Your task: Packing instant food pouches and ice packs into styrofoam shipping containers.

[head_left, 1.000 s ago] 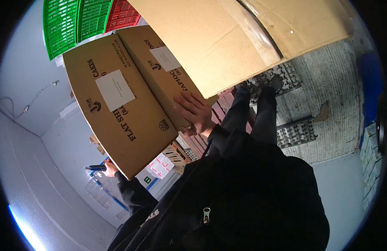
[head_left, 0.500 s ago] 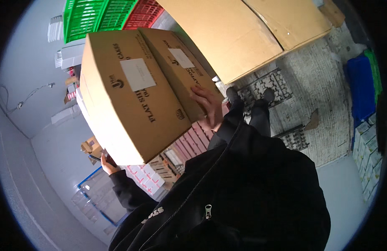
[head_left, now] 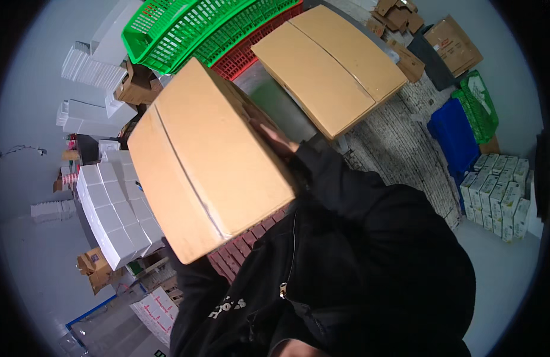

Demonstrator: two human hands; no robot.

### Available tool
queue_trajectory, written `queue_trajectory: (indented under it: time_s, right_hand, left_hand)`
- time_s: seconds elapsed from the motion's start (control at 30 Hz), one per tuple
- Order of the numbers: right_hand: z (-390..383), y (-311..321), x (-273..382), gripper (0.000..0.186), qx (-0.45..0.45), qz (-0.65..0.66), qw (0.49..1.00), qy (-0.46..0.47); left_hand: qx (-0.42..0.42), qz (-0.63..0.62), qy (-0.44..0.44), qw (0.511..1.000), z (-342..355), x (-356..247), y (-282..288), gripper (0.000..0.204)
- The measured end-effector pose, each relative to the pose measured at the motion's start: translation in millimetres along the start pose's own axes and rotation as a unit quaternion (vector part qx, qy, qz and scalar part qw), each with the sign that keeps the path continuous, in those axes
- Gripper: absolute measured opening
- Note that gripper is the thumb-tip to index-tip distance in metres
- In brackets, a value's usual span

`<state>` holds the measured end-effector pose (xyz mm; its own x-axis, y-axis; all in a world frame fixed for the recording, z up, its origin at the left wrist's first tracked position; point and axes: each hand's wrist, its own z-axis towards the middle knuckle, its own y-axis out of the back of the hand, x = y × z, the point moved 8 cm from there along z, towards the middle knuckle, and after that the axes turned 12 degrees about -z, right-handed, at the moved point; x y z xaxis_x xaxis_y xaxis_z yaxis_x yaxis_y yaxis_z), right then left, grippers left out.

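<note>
A large closed cardboard box [head_left: 209, 160] is held up in front of my body, tilted, its taped seam facing up. My right hand [head_left: 276, 140] presses against the box's shaded right side, somewhat blurred. My left forearm [head_left: 194, 268] runs beneath the lower left corner, and the box hides my left hand. A small dark blue tip [head_left: 138, 186] shows at the box's left edge; I cannot make out what it belongs to.
Another closed cardboard box [head_left: 331, 65] lies farther right, near a green crate [head_left: 162, 35] stacked above a red crate [head_left: 242, 56]. White boxes [head_left: 117, 208] stand at left. A blue crate [head_left: 450, 140] and stacked small cartons [head_left: 495, 190] are at right.
The held box has turned, so its taped top now faces up instead of its printed side. My left hand has gone out of sight behind it. The view has shifted.
</note>
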<state>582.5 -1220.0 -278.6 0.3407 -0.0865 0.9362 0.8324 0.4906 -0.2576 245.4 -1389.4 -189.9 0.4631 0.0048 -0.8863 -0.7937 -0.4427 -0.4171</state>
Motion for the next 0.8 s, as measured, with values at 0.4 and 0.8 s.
queue_trajectory:
  time_s: [0.4, 0.8]
  right_hand:
    - [-87, 166, -1, 0.044, 0.097, -0.552, 0.827, -0.051]
    - [-84, 351, 60, 0.038, 0.169, -0.815, 0.521, -0.190]
  left_hand:
    - [0.071, 0.000, -0.034, 0.997, -6, 111, -162, 0.026]
    - [-0.025, -0.146, -0.027, 0.989, 87, 209, -331, 0.032]
